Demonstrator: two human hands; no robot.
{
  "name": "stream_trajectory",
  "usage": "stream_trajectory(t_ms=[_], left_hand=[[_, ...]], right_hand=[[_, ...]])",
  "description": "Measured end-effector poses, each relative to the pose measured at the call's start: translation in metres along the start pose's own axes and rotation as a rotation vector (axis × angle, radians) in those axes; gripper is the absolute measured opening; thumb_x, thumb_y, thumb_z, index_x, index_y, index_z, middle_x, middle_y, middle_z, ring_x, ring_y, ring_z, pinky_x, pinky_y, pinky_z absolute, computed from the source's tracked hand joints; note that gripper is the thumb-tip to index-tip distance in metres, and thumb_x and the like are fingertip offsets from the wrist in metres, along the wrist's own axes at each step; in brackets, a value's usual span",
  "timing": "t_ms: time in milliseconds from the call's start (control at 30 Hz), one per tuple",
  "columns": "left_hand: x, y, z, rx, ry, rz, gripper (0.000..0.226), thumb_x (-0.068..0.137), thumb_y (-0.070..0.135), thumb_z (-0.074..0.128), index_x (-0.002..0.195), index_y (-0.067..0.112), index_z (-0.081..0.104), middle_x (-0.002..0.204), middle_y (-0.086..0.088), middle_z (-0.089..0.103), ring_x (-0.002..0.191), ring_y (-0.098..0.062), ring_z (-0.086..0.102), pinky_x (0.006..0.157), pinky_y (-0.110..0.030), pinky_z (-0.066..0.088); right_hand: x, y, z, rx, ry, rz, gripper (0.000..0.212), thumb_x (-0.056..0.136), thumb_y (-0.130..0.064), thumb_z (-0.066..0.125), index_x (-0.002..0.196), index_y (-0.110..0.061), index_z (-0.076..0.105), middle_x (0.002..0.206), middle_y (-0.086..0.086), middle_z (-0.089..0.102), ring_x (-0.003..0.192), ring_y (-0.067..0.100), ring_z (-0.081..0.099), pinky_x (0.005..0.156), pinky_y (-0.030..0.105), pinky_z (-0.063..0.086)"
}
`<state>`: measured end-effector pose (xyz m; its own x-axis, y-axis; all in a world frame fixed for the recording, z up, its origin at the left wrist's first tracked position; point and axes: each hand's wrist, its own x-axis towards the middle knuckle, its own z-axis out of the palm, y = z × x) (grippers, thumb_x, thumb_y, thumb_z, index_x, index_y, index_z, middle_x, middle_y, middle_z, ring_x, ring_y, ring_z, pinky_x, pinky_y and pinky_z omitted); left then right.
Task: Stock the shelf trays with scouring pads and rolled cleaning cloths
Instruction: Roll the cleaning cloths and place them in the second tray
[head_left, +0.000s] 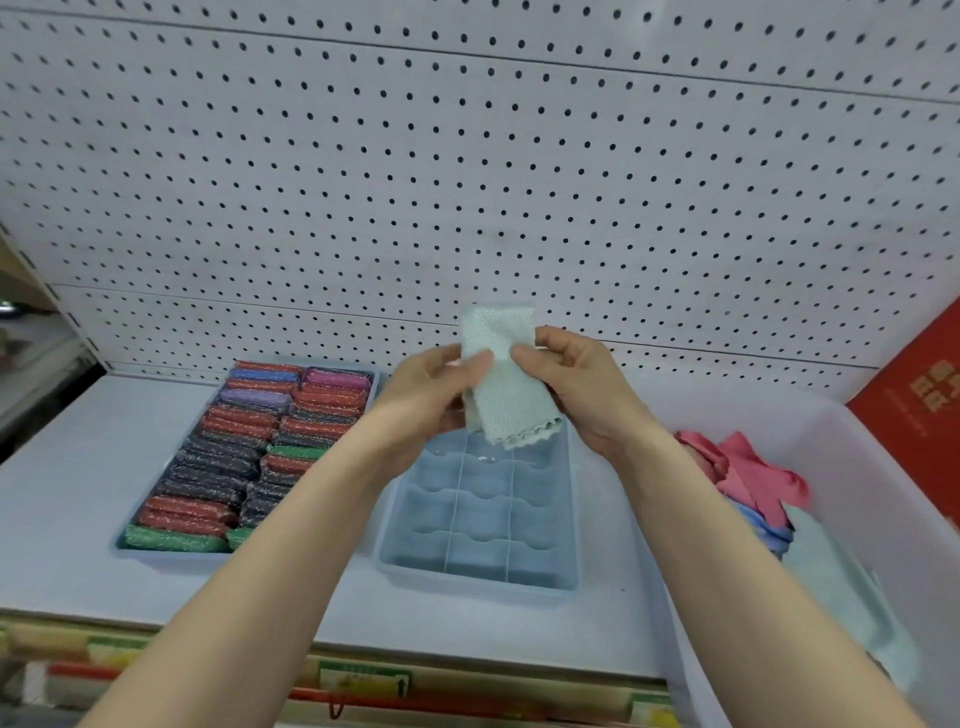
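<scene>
Both hands hold a pale green cloth up in the air above the far end of the divided tray. The left hand pinches the cloth's left edge between thumb and fingers, and the right hand pinches its right edge the same way, fingers curled behind the fabric. The cloth is folded into a narrow strip; its top end stands above the fingers and its scalloped lower end hangs tilted to the right, just over the tray's far compartments.

The divided tray sits near the middle of the shelf, running from close to the front edge back toward the pegboard. Its visible compartments hold nothing. Just to its left lies a second tray, packed in two rows with scouring pads in red, dark, green, purple, blue and pink.

At the right end of the shelf stands a clear bin with loose cloths in it: pink, blue and pale green. A red box stands behind the bin against the pegboard. Price labels run along the shelf's front edge.
</scene>
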<state>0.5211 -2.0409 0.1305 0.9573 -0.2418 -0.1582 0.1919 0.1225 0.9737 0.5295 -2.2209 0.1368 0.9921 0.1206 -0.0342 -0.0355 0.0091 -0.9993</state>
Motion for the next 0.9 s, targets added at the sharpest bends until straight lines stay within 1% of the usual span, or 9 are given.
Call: stream_trajectory(t_ms=[133,233,300,400,467,533,633,800,900], left_hand=[[-0.001,-0.009,-0.003,-0.171,0.116,-0.076,0.03,0.092,0.01,0.062,0.12,-0.002,0.062,0.101,-0.014,0.072,0.079,-0.019,0.07,0.066,-0.026,0.059],[-0.004,-0.005,-0.009,-0.277,0.136,-0.14,0.022,0.092,0.012,0.062,0.112,0.002,0.06,0.09,-0.009,0.069,0.065,-0.011,0.067,0.055,-0.02,0.056],[-0.006,-0.006,-0.014,-0.275,0.183,-0.165,0.027,0.094,0.015,0.061,0.118,0.012,0.051,0.096,-0.01,0.066,0.065,-0.012,0.066,0.052,-0.02,0.055],[-0.013,-0.007,-0.017,-0.008,0.212,-0.15,0.033,0.1,0.041,0.046,0.108,0.013,0.063,0.086,-0.008,0.062,0.063,-0.015,0.062,0.055,-0.025,0.056],[-0.015,-0.01,-0.02,0.152,0.227,-0.094,0.051,0.098,0.056,0.034,0.094,0.018,0.068,0.078,-0.002,0.053,0.066,-0.013,0.055,0.065,-0.028,0.058],[-0.015,-0.016,-0.024,0.196,0.137,-0.012,0.05,0.091,0.063,0.037,0.096,0.025,0.069,0.092,0.003,0.062,0.086,-0.01,0.061,0.085,-0.031,0.056],[-0.015,-0.024,-0.027,0.082,0.016,-0.001,0.04,0.086,0.044,0.062,0.114,0.017,0.066,0.115,0.0,0.071,0.109,-0.017,0.067,0.095,-0.035,0.052],[-0.012,-0.034,-0.036,0.005,0.08,0.04,0.027,0.088,0.008,0.067,0.114,0.015,0.065,0.114,-0.01,0.068,0.097,-0.025,0.07,0.075,-0.036,0.059],[-0.012,-0.036,-0.038,-0.012,0.127,0.09,0.019,0.09,-0.003,0.059,0.095,0.014,0.068,0.094,-0.01,0.066,0.072,-0.014,0.065,0.056,-0.022,0.05]], right_hand=[[-0.006,0.001,0.003,-0.027,-0.123,-0.063,0.042,0.101,-0.004,0.045,0.136,-0.028,0.051,0.103,0.0,0.073,0.086,0.016,0.07,0.075,0.025,0.055],[-0.011,0.005,0.0,-0.214,-0.277,-0.214,0.052,0.09,0.009,0.056,0.127,-0.027,0.058,0.118,0.007,0.061,0.096,0.018,0.064,0.087,0.033,0.055],[-0.009,0.011,0.006,-0.346,-0.168,-0.287,0.04,0.083,0.004,0.069,0.108,-0.026,0.071,0.106,0.005,0.057,0.087,0.012,0.059,0.081,0.026,0.052],[-0.003,0.016,0.015,-0.37,0.055,-0.29,0.028,0.086,-0.012,0.072,0.079,-0.039,0.073,0.093,-0.004,0.053,0.072,0.003,0.05,0.072,0.017,0.042],[0.0,0.017,0.015,-0.28,0.058,-0.182,0.012,0.09,-0.017,0.068,0.079,-0.018,0.072,0.084,-0.002,0.058,0.071,0.007,0.052,0.072,0.025,0.043],[0.0,0.019,0.016,-0.181,-0.018,-0.049,0.018,0.094,-0.018,0.064,0.086,-0.002,0.067,0.077,0.001,0.065,0.068,0.011,0.057,0.068,0.028,0.046],[-0.003,0.023,0.019,-0.085,-0.103,0.063,0.016,0.095,-0.02,0.061,0.093,-0.006,0.068,0.082,0.003,0.072,0.072,0.015,0.066,0.065,0.027,0.052],[-0.004,0.029,0.022,-0.045,-0.168,0.097,0.02,0.097,-0.014,0.058,0.115,-0.011,0.066,0.09,0.012,0.071,0.073,0.02,0.063,0.063,0.028,0.051],[-0.004,0.031,0.026,0.001,-0.171,0.053,0.028,0.093,0.004,0.054,0.097,-0.014,0.074,0.08,0.007,0.069,0.064,0.017,0.057,0.058,0.023,0.048]])
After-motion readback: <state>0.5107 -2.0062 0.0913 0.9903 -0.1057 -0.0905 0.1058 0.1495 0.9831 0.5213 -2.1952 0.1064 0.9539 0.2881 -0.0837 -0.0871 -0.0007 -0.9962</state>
